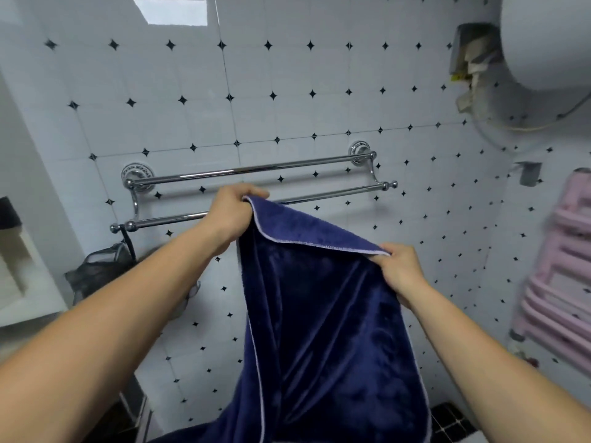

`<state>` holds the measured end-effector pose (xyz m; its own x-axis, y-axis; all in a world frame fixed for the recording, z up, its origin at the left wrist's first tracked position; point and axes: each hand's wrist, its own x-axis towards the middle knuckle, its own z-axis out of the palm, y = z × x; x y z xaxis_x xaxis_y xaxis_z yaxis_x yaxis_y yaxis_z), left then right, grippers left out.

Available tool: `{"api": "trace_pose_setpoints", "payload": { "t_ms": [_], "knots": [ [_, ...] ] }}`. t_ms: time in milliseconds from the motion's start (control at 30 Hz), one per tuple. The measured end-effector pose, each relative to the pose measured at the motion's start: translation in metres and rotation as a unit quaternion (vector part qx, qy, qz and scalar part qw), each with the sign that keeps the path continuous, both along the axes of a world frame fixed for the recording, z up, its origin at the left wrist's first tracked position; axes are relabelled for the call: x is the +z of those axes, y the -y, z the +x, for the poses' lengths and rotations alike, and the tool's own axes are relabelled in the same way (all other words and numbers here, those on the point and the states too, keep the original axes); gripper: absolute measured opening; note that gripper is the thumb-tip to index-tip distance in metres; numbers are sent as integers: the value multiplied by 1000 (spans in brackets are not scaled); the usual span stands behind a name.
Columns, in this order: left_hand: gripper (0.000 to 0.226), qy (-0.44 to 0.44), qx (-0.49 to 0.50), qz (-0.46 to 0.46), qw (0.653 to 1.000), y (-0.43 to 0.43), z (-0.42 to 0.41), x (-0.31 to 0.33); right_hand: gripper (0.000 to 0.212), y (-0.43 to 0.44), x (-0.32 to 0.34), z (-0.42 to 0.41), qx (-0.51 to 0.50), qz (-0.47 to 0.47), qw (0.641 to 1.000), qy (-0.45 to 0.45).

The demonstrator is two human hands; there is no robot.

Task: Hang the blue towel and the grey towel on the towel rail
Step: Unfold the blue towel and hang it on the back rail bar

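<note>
The blue towel (319, 330) hangs in front of me, stretched by its top edge between both hands. My left hand (232, 212) grips one top corner right in front of the lower bar of the chrome double towel rail (256, 169) on the tiled wall. My right hand (399, 270) pinches the other corner, lower and closer to me, below the rail's right end. Both bars of the rail are bare. The grey towel is not in view.
A dark mesh bag (99, 270) hangs from the rail's left end. A pink heated rack (563, 282) stands on the right wall, a white water heater (543, 43) is mounted at top right, and a white counter edge (28, 282) lies to the left.
</note>
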<state>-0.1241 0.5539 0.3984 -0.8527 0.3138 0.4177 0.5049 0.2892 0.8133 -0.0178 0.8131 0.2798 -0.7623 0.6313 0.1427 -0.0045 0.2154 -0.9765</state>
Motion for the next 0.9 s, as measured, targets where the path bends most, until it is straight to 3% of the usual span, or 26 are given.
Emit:
{"api": "trace_pose_setpoints", "payload": {
  "t_ms": [167, 267, 333, 500, 600, 700, 800, 900],
  "knots": [
    [11, 60, -69, -32, 995, -10, 7, -20, 31, 1, 23, -2, -1, -13, 999, -42],
    [25, 109, -95, -17, 989, -21, 17, -22, 31, 6, 26, -5, 16, -11, 999, -44],
    [32, 125, -73, -14, 989, -30, 20, -22, 30, 7, 26, -8, 27, -17, 999, -35],
    [18, 128, -12, 56, 990, -39, 25, -30, 19, 11, 34, -16, 29, -77, 996, -28],
    [11, 145, -104, 16, 984, -45, 42, -54, 22, 22, 43, -20, 43, -151, 987, -40],
    [27, 85, -179, -19, 980, -53, 57, -77, 19, 38, 56, -20, 70, -191, 977, -67],
    [58, 85, -142, 29, 986, -59, 60, -85, 19, 54, 61, -19, 116, -155, 979, -69],
    [43, 77, -75, 49, 993, -61, 53, -83, 17, 61, 61, -18, 173, -124, 972, -99]
  ]
}}
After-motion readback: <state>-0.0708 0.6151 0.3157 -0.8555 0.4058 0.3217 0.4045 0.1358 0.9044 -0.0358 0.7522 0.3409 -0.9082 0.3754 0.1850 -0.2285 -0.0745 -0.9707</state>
